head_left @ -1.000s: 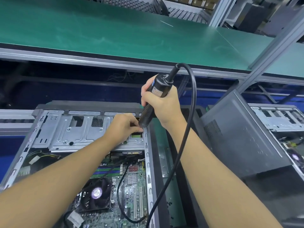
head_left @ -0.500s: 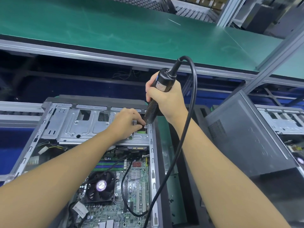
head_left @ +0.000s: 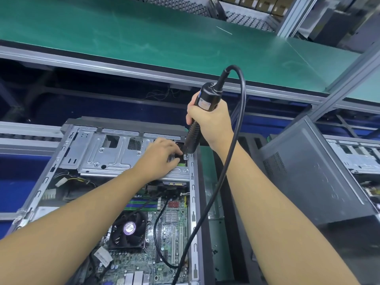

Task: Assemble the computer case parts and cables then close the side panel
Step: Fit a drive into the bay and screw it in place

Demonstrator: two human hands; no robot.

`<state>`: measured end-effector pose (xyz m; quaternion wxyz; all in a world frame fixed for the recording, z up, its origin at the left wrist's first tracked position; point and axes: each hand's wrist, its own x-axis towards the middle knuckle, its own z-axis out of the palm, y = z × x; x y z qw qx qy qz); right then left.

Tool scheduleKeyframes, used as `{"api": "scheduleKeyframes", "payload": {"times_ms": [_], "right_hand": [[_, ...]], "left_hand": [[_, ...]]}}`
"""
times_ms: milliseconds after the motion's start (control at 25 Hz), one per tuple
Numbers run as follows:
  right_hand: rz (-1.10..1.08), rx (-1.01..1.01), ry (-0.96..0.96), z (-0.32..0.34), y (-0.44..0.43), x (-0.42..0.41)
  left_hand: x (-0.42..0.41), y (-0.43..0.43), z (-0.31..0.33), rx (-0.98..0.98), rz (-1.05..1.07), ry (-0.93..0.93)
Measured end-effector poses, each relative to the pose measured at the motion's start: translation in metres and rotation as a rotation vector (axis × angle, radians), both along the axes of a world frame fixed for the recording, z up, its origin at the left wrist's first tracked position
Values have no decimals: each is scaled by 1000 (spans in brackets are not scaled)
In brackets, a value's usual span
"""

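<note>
An open computer case [head_left: 193, 202] lies flat below me with its motherboard [head_left: 174, 239] and black CPU fan [head_left: 128, 229] exposed. A silver drive cage [head_left: 98, 155] spans the case's far end. My right hand [head_left: 211, 124] grips a black electric screwdriver [head_left: 202, 112], held nearly upright with its tip down at the cage's right corner. My left hand [head_left: 160, 159] rests on the cage beside the tip, fingers curled at the screw spot; what they hold is hidden. The tool's black cord [head_left: 230, 161] loops down past my right arm.
A dark side panel [head_left: 312, 177] leans at the right. A second open case [head_left: 357, 155] sits further right. A green-topped shelf [head_left: 144, 38] runs across above the work area. Loose cables [head_left: 158, 233] cross the motherboard.
Both hands stay at the cage's right corner. My left fingers have shifted slightly closer under the screwdriver tip. The camera has moved a little.
</note>
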<state>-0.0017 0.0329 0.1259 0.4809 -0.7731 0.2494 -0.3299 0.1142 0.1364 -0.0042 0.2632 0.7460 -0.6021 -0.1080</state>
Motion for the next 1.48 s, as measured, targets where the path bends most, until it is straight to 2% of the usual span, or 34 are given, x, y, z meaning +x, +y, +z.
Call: {"api": "scheduleKeyframes", "payload": {"times_ms": [240,520,680,800,880,920,1040,1120,1200,1240,1320,1400,1480], "right_hand": [[82,18,-28,-1,-3,5],[134,98,-313,31,-8,-13],[119,99,-355,34,-3,-45],[77,108,-324,13,3,-84],[42,130,-306,-4,5,-115],[14,140,-300,-11,6,-130],[-27,157,-262,-36,17,-172],[-63,173,-225,-54,23,-200],[-97,224,-223,-74,29,-226],[-103,252,-231,-83,31,-237],[-102,295,-238,-96,33,-253],[-110,325,-239,-107,29,-267],[-108,354,-243,-117,27,-277]], "left_hand": [[1,7,1,-14,-25,23],[-3,12,1,-62,5,47],[-19,11,14,-206,93,129],[-55,7,26,-233,-56,171],[-84,1,28,-90,-209,114],[-100,-4,25,22,-274,-15],[-139,-16,11,330,-431,-587],[-172,-25,-3,542,-567,-744],[-206,-36,-22,813,-788,-650],[-221,-43,-33,932,-900,-514],[-239,-51,-53,1073,-991,-269],[-252,-58,-75,1107,-1005,-235],[-262,-56,-100,1098,-998,-337]]}}
